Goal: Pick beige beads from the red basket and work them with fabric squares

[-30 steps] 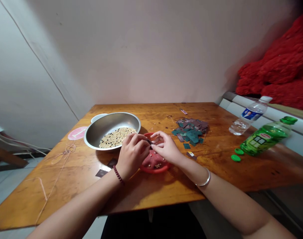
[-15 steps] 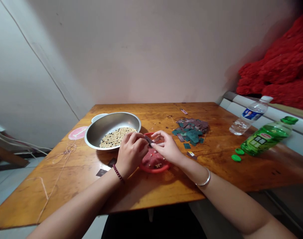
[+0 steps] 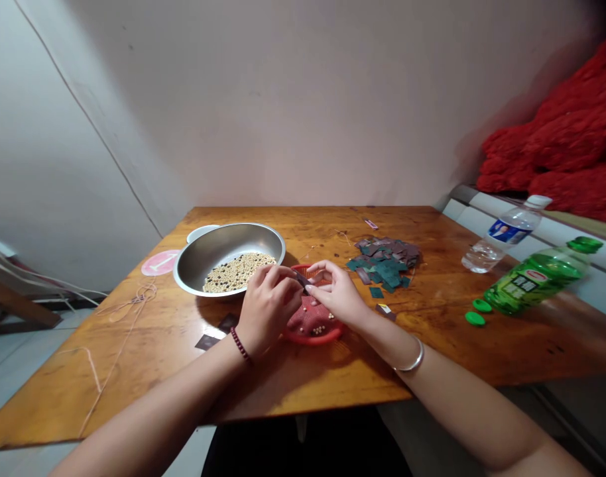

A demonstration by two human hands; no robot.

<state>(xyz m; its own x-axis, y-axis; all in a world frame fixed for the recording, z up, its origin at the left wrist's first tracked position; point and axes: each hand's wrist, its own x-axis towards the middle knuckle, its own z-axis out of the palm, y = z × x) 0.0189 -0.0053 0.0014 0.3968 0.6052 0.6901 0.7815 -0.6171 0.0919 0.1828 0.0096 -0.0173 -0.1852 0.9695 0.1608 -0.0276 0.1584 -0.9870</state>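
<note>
Both hands meet over a red plastic basket (image 3: pixel 317 341) with a few pale beads on its mesh bottom. My left hand (image 3: pixel 269 301), a dark bead bracelet at its wrist, has its fingers closed at a small dark piece (image 3: pixel 302 281), perhaps cloth or leather. From the other side my right hand (image 3: pixel 337 295), wearing a silver bangle, pinches the same piece between thumb and fingers. Just left of them a steel bowl (image 3: pixel 198 255) holds many cream beads mixed with some black ones (image 3: pixel 241 270). My left fingers partly cover the piece.
A pile of green and brown squares (image 3: pixel 385 262) lies right of the basket. Further right are a clear water bottle (image 3: pixel 506 232), a green drink bottle (image 3: pixel 542 275) and green caps (image 3: pixel 475 318). Loose string (image 3: pixel 134 305) and a pink round disc (image 3: pixel 158 263) are at the left.
The view has shifted slightly, so everything sits a little further right. Both hands stay together at the dark piece over the basket, with hardly any finger movement.
</note>
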